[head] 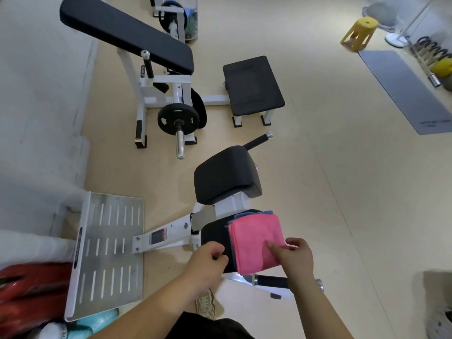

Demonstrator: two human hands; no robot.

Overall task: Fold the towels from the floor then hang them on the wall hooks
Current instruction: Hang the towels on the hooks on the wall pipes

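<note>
Here we are at the black padded machine seat (214,237), and the folded pink cloth towel (254,241) lies square on top of a blue towel (265,213) whose edges peek out behind and to the left. The right hand (294,256) has its thumb on the pink towel's near right corner, fingers curled at the edge, apparently pinching it. The left hand (208,259) hovers by the seat's left side with fingers curled; I cannot tell whether it grips anything. The hands are apart, one each side of the stack.

Folding looks done, so lifting comes next, I'd judge. To do it well, slide the left fingers under the whole stack, hold the layers together, and lift level so nothing unfolds. No wall hooks are in view.
</note>
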